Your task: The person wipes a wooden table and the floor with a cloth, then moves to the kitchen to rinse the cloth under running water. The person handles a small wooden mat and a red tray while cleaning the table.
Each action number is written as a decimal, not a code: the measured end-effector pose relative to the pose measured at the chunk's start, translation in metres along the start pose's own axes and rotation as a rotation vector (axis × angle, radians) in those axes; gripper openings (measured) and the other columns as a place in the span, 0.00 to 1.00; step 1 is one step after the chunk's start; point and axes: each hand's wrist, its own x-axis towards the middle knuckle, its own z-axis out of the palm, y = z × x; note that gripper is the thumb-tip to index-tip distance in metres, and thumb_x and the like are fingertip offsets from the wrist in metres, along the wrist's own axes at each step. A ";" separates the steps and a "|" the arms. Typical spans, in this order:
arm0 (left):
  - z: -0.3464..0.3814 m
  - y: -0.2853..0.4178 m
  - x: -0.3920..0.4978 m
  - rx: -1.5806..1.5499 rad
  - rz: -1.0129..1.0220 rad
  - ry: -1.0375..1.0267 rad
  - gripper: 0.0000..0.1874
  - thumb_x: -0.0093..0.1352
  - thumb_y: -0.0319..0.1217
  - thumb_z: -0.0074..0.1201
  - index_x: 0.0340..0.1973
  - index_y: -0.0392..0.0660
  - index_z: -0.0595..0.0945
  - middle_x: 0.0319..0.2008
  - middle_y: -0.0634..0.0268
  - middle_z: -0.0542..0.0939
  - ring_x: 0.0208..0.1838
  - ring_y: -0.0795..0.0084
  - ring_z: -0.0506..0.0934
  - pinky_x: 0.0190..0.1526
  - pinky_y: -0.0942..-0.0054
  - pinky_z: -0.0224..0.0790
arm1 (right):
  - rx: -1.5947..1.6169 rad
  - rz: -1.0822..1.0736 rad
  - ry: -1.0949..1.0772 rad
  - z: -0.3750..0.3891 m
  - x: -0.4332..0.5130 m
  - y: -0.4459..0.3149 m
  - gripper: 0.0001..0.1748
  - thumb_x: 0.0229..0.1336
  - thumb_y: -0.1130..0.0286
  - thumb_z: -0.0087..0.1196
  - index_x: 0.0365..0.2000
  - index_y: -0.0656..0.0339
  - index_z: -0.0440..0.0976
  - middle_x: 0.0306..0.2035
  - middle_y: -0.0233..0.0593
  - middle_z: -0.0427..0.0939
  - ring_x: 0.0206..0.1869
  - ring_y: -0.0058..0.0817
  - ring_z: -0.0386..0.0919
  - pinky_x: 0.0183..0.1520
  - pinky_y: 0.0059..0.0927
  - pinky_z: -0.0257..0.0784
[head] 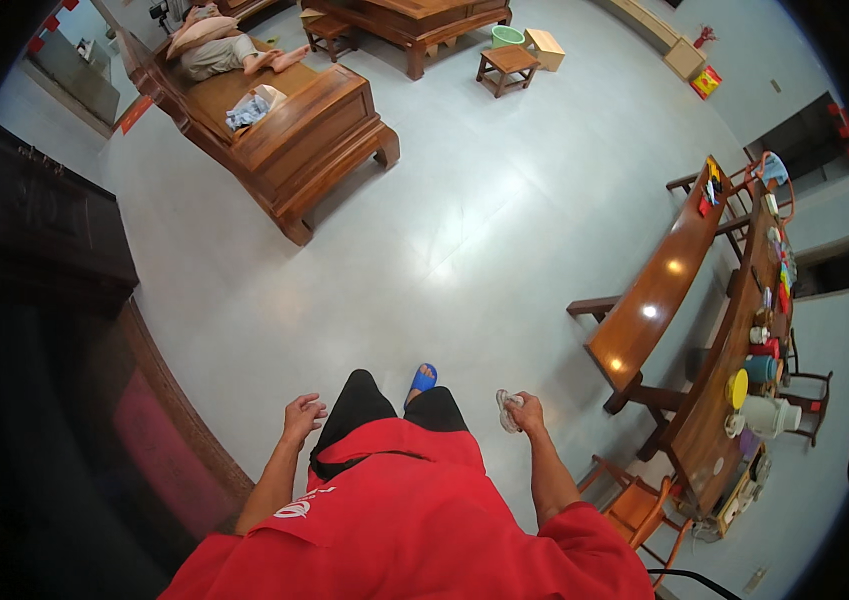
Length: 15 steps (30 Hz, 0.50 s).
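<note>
My right hand [527, 412] grips a small pale-grey looped bundle [507, 412], which sticks out past the fingers towards my legs. Whether the bundle is cord or cloth is too small to tell. On the other side my left hand [305, 417] hangs beside my thigh with nothing in it, its fingers loosely bent and apart. Between the hands are my black trousers and red shirt. One foot in a blue slipper [424, 377] shows on the pale grey floor [394, 300]; the other foot is hidden.
A long wooden bench [657, 292] stands right, alongside a wooden table [717, 420] holding a yellow lid [737, 388], a white kettle [768, 416] and cups. A chair [636, 510] is nearer. Left, a person lies on a wooden sofa [312, 142]. A stool [508, 64] stands ahead; a dark door [49, 217] is left.
</note>
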 end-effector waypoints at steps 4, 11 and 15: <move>0.021 0.038 0.028 -0.033 0.057 -0.026 0.22 0.71 0.31 0.58 0.60 0.41 0.78 0.42 0.62 0.87 0.42 0.72 0.86 0.37 0.71 0.78 | -0.099 -0.009 0.017 -0.008 0.043 0.006 0.22 0.52 0.55 0.66 0.40 0.62 0.84 0.33 0.52 0.86 0.37 0.44 0.86 0.43 0.43 0.80; -0.002 -0.005 0.101 -0.055 -0.212 0.216 0.19 0.70 0.28 0.55 0.57 0.44 0.80 0.39 0.61 0.86 0.38 0.67 0.85 0.34 0.60 0.79 | -0.208 0.299 -0.230 -0.017 0.084 -0.043 0.24 0.46 0.56 0.71 0.40 0.64 0.85 0.32 0.46 0.87 0.36 0.34 0.86 0.43 0.37 0.80; -0.016 0.022 0.138 -0.087 -0.394 0.173 0.15 0.71 0.31 0.54 0.53 0.45 0.81 0.36 0.62 0.85 0.35 0.64 0.84 0.34 0.57 0.78 | -0.199 0.218 -0.189 -0.032 0.119 -0.081 0.22 0.47 0.56 0.72 0.36 0.64 0.85 0.31 0.45 0.87 0.34 0.34 0.86 0.43 0.38 0.80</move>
